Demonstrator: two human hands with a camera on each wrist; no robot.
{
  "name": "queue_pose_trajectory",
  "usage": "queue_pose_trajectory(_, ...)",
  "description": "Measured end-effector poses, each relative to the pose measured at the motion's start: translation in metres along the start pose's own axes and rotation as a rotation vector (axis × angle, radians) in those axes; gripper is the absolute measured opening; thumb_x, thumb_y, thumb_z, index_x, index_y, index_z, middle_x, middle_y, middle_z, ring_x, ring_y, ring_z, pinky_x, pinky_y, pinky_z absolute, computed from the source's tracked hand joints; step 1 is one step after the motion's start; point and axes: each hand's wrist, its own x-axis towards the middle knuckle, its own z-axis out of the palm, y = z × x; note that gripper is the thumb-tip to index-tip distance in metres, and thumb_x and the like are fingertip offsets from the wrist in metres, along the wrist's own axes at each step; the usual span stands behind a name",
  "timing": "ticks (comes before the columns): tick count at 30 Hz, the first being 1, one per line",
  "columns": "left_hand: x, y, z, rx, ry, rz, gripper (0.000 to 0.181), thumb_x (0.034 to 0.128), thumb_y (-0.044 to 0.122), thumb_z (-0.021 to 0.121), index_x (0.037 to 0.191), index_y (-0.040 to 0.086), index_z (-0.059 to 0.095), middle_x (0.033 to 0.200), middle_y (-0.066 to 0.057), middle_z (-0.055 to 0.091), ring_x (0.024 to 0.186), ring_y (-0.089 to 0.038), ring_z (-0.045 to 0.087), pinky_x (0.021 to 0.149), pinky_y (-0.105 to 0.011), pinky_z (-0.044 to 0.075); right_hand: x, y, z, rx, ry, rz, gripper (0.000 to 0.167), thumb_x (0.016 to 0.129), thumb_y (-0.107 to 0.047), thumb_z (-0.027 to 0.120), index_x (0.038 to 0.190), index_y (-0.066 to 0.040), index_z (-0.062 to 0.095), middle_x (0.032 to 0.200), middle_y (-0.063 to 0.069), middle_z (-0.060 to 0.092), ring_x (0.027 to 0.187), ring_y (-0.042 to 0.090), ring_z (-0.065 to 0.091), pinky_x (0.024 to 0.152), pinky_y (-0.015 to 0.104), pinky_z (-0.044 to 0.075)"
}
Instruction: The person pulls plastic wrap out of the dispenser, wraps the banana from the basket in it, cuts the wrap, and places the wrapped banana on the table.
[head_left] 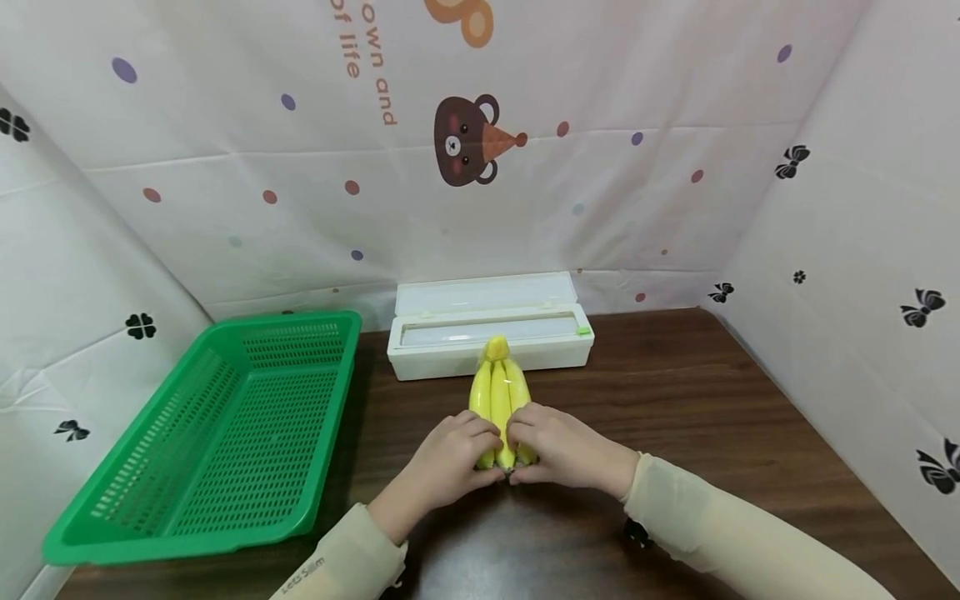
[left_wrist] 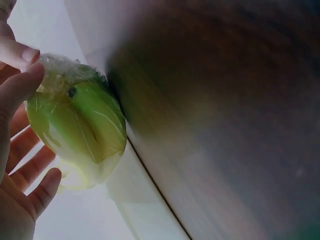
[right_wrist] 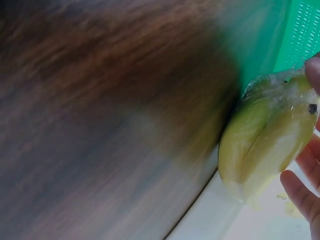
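Note:
A bunch of yellow bananas [head_left: 499, 392] lies on the table with its stem end away from me. Shiny clear cling film [left_wrist: 62, 70] covers it, crumpled at the near end by the dark tips. My left hand [head_left: 453, 454] holds the near left side, its thumb at the bunched film. From the right, my right hand [head_left: 561, 446] grips the same end, fingers over the top and thumb low. The two thumbs come close together at the tips. Both wrist views show the wrapped bananas [right_wrist: 265, 140] beside spread fingers.
Behind the bananas stands a white cling film dispenser [head_left: 487, 358] with its lid raised and a roll inside. A green plastic basket [head_left: 341, 417] sits at the left of the dark wooden table [head_left: 675, 400]. Patterned white cloth [head_left: 637, 208] hangs around the back and sides.

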Motion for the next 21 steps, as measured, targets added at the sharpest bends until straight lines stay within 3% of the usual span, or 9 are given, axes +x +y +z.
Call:
queue_pose_trajectory(4,0.0009,0.0015,0.0011,0.061,0.029,0.032,0.022,0.0792,0.037,0.073,0.09,0.019,0.069,0.095,0.009,0.066,0.091,-0.01,0.057,0.068,-0.023,0.047,0.0029,-0.0033,0.0008,-0.048,-0.022,0.019,0.045,0.067,-0.046,0.082,0.093,-0.017,0.058,0.098,-0.008,0.052,0.087,0.008,0.046,0.076,0.024,0.045)
queue_pose_trajectory(11,0.0017,0.002,-0.0007,0.106,0.008,0.057,0.036,0.0714,0.042,0.079,0.095,0.018,0.068,0.096,0.008,0.064,0.091,-0.011,0.056,0.067,-0.024,0.046,0.0083,-0.003,0.0057,-0.15,0.014,0.006,0.043,0.067,-0.029,0.083,0.099,-0.015,0.058,0.098,-0.003,0.054,0.09,0.013,0.051,0.076,0.028,0.047)
queue_pose_trajectory(15,0.003,0.002,0.0009,0.133,0.036,0.087,0.033,0.0709,0.035,0.081,0.095,0.017,0.067,0.095,0.008,0.063,0.088,-0.011,0.056,0.065,-0.023,0.045,0.0069,-0.0013,0.0072,-0.161,0.031,0.01,0.042,0.066,-0.026,0.083,0.099,-0.015,0.058,0.097,-0.004,0.054,0.089,0.013,0.051,0.076,0.027,0.047)
queue_pose_trajectory(18,0.0025,0.0016,0.0019,0.101,0.043,0.077,0.034,0.0714,0.038,0.079,0.094,0.017,0.067,0.097,0.007,0.062,0.091,-0.011,0.057,0.066,-0.024,0.046,0.0052,-0.0009,0.0054,-0.131,0.015,0.024,0.04,0.068,-0.031,0.081,0.097,-0.015,0.058,0.098,-0.004,0.054,0.089,0.011,0.049,0.075,0.026,0.046)
queue_pose_trajectory(21,0.001,0.0006,0.0002,0.013,0.016,0.018,0.043,0.0736,0.048,0.075,0.101,0.016,0.066,0.105,0.005,0.062,0.099,-0.011,0.057,0.074,-0.027,0.049,0.0023,-0.0006,-0.0003,-0.059,-0.014,0.073,0.042,0.07,-0.042,0.078,0.098,-0.016,0.059,0.102,-0.005,0.054,0.09,0.009,0.048,0.075,0.025,0.046)
